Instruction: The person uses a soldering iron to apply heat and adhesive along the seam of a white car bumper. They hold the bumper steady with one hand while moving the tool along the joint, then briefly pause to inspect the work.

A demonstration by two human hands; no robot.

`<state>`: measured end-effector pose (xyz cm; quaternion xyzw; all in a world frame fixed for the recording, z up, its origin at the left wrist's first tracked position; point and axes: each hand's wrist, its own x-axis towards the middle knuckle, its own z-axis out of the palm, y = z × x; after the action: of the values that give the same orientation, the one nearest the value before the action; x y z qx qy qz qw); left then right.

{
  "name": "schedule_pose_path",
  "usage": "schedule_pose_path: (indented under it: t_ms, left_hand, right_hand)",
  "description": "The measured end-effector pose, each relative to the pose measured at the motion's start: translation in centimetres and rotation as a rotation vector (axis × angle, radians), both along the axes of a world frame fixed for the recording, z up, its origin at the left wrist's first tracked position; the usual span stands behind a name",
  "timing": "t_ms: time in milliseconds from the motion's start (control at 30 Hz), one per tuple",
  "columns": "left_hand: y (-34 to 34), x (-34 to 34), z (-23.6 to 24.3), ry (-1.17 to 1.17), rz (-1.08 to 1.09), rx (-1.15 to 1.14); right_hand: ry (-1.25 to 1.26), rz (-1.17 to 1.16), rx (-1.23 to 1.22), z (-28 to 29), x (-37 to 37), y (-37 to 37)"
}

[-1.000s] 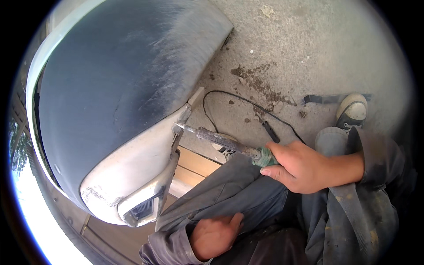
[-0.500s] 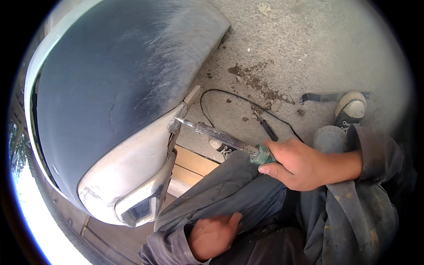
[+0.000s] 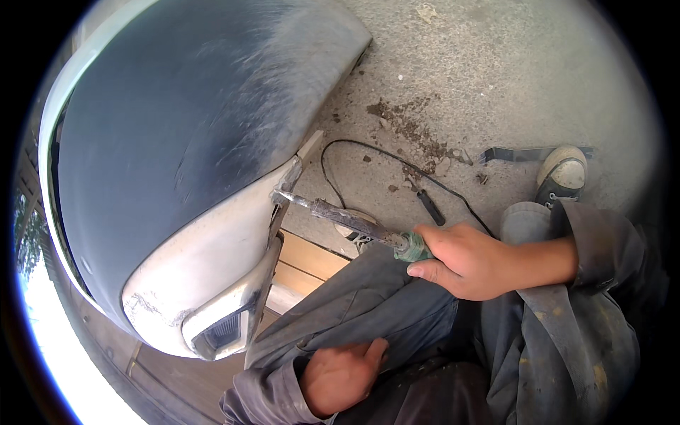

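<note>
My right hand (image 3: 471, 262) is closed round the green, wrapped-looking handle of a soldering iron (image 3: 354, 223). The iron's long, dirty metal barrel points left, and its pale tip is at the rough grey edge (image 3: 280, 191) of a car bumper (image 3: 205, 241). Whether the tip presses in or only touches cannot be made out. The bumper is dark grey and scuffed, with a bare whitish part and a lamp opening (image 3: 223, 333) near me. My left hand (image 3: 343, 379) lies on my lap, fingers curled in and partly hidden, with nothing seen in it.
A black cord (image 3: 397, 152) loops over the concrete floor (image 3: 510, 64). Beside it lie a black-handled tool (image 3: 430, 207) and scattered brown dirt (image 3: 411, 131). A flat dark metal bar (image 3: 520, 154) lies by my shoe (image 3: 563, 173). Light wooden boards (image 3: 301, 265) show beyond my knee.
My right hand has shifted slightly left with the soldering iron, bringing its tip closer to the bumper edge. My left hand has stayed on my lap.
</note>
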<state>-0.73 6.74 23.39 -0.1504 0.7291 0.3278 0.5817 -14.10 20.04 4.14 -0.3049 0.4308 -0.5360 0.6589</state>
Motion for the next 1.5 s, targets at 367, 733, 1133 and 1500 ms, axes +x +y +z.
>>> schedule_pose_path:
  t_ms: [367,733,1133,1500]
  left_hand:
    - [0.0,0.6,0.7,0.046,-0.021,-0.011]
    - [0.0,1.3,0.9,0.012,-0.015,-0.013]
    - [-0.1,1.7,0.9,0.041,-0.001,-0.018]
    - [-0.2,1.6,0.9,0.021,0.001,-0.020]
  right_hand:
    - [0.022,-0.122,-0.095,-2.7,3.7,-1.3]
    - [0.035,-0.118,-0.084,-3.2,4.9,-2.3]
    - [0.063,-0.187,-0.102,-3.8,5.7,-2.7]
    - [0.033,-0.215,-0.092,-4.5,6.3,-3.0]
